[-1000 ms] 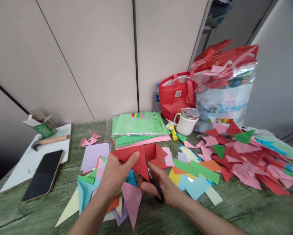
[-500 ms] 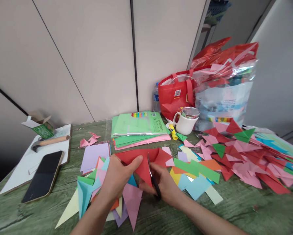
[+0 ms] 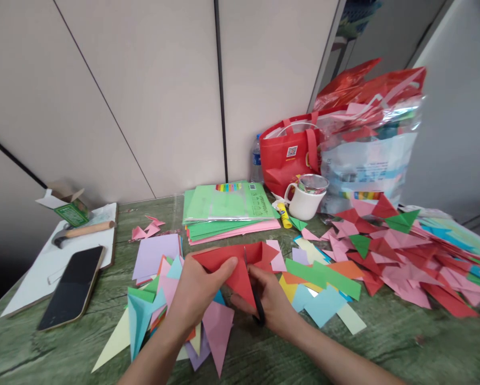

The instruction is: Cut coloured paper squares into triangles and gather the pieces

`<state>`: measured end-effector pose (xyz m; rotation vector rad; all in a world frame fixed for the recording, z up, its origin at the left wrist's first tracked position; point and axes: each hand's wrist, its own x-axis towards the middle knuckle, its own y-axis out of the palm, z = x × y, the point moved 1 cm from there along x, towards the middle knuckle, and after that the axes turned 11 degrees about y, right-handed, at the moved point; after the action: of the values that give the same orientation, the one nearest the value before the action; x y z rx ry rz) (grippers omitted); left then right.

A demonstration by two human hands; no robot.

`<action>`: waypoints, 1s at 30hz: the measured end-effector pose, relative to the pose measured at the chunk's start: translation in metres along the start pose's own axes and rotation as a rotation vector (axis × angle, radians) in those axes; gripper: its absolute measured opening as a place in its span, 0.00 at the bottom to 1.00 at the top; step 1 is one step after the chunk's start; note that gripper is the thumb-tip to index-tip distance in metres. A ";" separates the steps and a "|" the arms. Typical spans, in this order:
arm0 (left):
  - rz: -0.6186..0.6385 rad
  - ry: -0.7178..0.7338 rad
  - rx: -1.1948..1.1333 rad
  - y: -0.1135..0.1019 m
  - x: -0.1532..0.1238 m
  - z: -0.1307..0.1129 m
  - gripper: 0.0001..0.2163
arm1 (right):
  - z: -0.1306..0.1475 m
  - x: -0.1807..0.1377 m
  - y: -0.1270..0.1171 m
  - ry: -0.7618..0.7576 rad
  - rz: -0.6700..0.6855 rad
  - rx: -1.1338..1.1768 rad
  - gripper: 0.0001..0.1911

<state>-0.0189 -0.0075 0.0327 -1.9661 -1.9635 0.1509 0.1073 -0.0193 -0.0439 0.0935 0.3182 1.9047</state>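
My left hand (image 3: 202, 289) is closed on a folded sheet of red paper (image 3: 234, 275), its thumb pressed on top. Black-handled scissors (image 3: 258, 306) are in my right hand (image 3: 270, 297), their blades across the red paper. The fingers of that hand are partly hidden behind the paper and handles. Below and left of the paper lie folded pieces, among them a light blue one (image 3: 139, 321) and a pink triangle (image 3: 218, 329). Coloured strips, including a green strip (image 3: 324, 275), lie right of my right hand.
Green paper packs (image 3: 227, 203) lie at the back, beside a white mug (image 3: 306, 200) and a yellow glue stick (image 3: 284, 215). Red and pink folded pieces (image 3: 400, 267) heap up on the right. At left are a phone (image 3: 71, 289), a hammer (image 3: 83, 231) and a small green box (image 3: 74, 211).
The scissor blades have closed further on the red paper, and the handles have drawn together. My left hand keeps its hold almost in place.
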 end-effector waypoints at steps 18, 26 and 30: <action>0.049 0.008 -0.002 0.000 -0.002 0.002 0.07 | -0.007 0.003 0.001 0.032 -0.022 0.073 0.17; 0.046 0.027 -0.007 0.001 -0.001 0.003 0.06 | -0.005 0.002 0.002 0.069 -0.051 0.033 0.18; 0.057 0.015 -0.013 0.002 -0.001 0.003 0.07 | -0.003 0.001 0.002 0.064 -0.057 0.008 0.18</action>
<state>-0.0180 -0.0081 0.0286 -2.0264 -1.9050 0.1375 0.1042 -0.0196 -0.0458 0.0290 0.3684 1.8522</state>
